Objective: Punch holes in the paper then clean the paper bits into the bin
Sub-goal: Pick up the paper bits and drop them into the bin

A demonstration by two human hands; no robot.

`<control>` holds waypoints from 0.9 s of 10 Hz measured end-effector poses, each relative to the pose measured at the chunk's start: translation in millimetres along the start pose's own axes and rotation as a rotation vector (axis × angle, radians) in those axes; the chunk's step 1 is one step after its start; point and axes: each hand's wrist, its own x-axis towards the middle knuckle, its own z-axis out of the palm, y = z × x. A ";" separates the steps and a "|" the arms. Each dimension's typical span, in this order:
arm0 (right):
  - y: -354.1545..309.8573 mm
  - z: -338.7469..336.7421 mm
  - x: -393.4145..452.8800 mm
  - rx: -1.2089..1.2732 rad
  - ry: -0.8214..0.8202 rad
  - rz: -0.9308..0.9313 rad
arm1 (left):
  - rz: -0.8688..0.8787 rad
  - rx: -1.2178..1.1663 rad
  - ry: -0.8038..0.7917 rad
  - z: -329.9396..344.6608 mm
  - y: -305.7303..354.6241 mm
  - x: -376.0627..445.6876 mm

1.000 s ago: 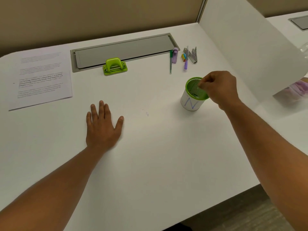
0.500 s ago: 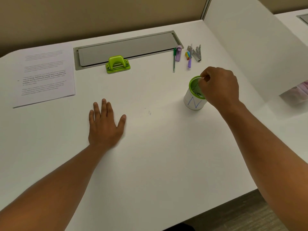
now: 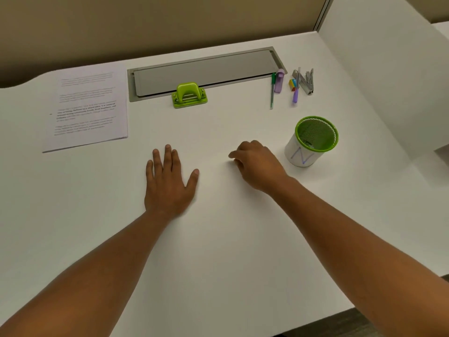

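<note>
My left hand (image 3: 167,183) lies flat on the white desk (image 3: 218,239), fingers apart and holding nothing. My right hand (image 3: 257,164) rests on the desk to its right, with curled fingertips pressed to the surface. Any paper bit under them is too small to see. The bin, a green mesh cup with a white wrap (image 3: 301,155), stands upright just right of my right hand. A green hole punch (image 3: 189,95) sits at the back centre. A stack of printed paper (image 3: 90,105) lies at the back left.
A grey cable hatch (image 3: 206,69) runs along the back behind the punch. A green pen (image 3: 272,91), a purple pen (image 3: 295,93), a coloured eraser (image 3: 293,84) and a metal stapler (image 3: 306,80) lie at the back right. A white partition (image 3: 379,81) borders the right side.
My right hand has left the bin's rim and come down leftward onto the desk between the bin and my left hand. My left hand has stayed flat.
</note>
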 end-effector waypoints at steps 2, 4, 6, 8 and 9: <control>-0.9 13.6 1.4 -0.174 -0.038 -0.129 | 0.008 0.004 0.012 0.8 0.9 1.2; 7.8 18.5 -29.3 -0.134 0.007 -0.127 | 0.007 0.010 0.021 2.0 0.7 -0.1; -3.7 23.2 -18.5 0.000 0.030 0.060 | 0.003 -0.006 0.003 0.6 0.6 0.2; -15.3 22.0 -14.1 -0.083 0.009 0.104 | 0.007 -0.007 0.002 0.7 0.1 -0.4; -18.3 23.6 -11.3 -0.129 -0.030 0.160 | 0.007 -0.010 -0.003 0.0 -0.1 -0.1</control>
